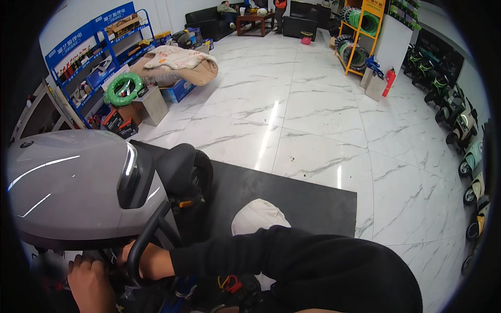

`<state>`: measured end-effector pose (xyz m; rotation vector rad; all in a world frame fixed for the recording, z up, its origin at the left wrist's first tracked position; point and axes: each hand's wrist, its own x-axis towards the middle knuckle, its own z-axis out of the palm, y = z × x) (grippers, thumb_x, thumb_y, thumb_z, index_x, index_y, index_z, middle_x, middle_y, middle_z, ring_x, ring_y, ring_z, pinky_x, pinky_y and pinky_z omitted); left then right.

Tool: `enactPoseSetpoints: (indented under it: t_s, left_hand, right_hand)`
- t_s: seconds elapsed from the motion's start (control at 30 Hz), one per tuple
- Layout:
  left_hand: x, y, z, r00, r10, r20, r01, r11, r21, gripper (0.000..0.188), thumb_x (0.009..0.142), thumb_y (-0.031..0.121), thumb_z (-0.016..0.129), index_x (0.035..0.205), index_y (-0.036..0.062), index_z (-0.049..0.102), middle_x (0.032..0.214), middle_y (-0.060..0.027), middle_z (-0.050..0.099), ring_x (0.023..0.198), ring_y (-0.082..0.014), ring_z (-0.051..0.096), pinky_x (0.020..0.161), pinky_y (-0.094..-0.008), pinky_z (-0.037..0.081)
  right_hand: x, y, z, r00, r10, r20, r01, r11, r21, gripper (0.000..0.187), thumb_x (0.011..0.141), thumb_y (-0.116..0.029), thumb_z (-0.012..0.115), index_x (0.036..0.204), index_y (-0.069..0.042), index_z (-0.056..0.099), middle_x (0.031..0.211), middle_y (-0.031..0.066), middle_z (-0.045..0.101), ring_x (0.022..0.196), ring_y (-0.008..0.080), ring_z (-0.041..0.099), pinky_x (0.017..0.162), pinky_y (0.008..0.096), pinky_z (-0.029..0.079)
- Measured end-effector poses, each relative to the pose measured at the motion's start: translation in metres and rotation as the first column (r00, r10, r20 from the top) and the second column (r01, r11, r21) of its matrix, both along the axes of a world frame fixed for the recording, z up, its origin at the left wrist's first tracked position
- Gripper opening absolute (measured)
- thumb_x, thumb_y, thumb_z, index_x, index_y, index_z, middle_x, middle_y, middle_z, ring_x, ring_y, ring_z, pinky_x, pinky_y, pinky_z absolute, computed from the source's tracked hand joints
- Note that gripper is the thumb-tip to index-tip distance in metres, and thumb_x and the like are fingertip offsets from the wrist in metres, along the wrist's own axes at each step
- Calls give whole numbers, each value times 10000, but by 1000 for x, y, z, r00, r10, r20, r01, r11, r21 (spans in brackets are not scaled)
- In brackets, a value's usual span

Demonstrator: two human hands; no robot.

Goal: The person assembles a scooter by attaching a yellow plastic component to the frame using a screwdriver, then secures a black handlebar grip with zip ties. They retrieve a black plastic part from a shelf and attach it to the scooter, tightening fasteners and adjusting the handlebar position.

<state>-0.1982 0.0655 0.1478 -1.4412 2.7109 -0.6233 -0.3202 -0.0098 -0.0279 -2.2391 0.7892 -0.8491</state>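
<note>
A grey electric scooter body (73, 182) fills the left side. Under its lower edge my left hand (93, 284) is closed, its fingers bent over a part that I cannot make out. My right hand (154, 262) reaches in from the right behind a black curved bar (142, 245). Its fingers curl into the dark gap beneath the body, and what they grip is hidden. The two hands are close together but apart. Pliers with red and yellow handles (230, 284) lie below my right sleeve (313, 255).
A black mat (308, 195) lies under the scooter's wheel (202, 172). Pale cloth (258, 216) shows beyond my arm. Blue shelves (86, 73), a green coiled tyre (124, 88) and boxes stand far left. Parked scooters (464, 125) line the right; people (281, 13) are at the back.
</note>
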Motion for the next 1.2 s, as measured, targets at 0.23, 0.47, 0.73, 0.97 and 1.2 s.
enactPoseSetpoints:
  t_s: [0.23,0.47,0.73,0.97,1.2]
  left_hand:
    - [23,-14,-16,998,60,7,-61,992,115,148,723,124,786,693,6,702,762,-207,681,798,-420,689,718,-522,549]
    - [4,-21,-9,994,84,63,-98,964,249,129,797,137,754,727,29,739,793,-219,717,744,-421,713,683,-514,570]
    - [9,-35,-9,995,83,56,-98,931,351,80,931,68,699,922,4,747,905,-214,718,878,-410,712,795,-491,566]
    - [1,-34,-8,982,189,13,-179,906,384,101,890,5,731,973,-43,762,939,-184,743,874,-378,717,832,-439,567]
    - [-9,-26,-3,957,233,171,-280,894,349,82,892,14,763,965,-24,776,947,-151,760,873,-326,736,858,-398,578]
  right_hand:
    - [-7,4,6,998,29,60,-37,988,151,207,938,-221,721,1065,-85,813,991,192,774,979,399,739,914,459,577]
    - [-7,7,15,999,-42,-12,43,994,96,234,901,-296,734,980,-89,807,1005,181,778,966,412,737,905,466,590]
    - [-37,-2,-3,961,58,271,-100,984,144,296,856,-151,794,1121,-20,771,990,199,779,902,324,770,822,371,603]
    - [-37,3,7,987,-14,162,32,994,-108,247,953,-157,773,1115,29,773,972,219,774,860,342,765,803,380,588]
    - [-32,4,-6,949,13,316,63,971,-229,172,927,-143,787,1033,-9,796,940,193,772,841,350,757,794,385,595]
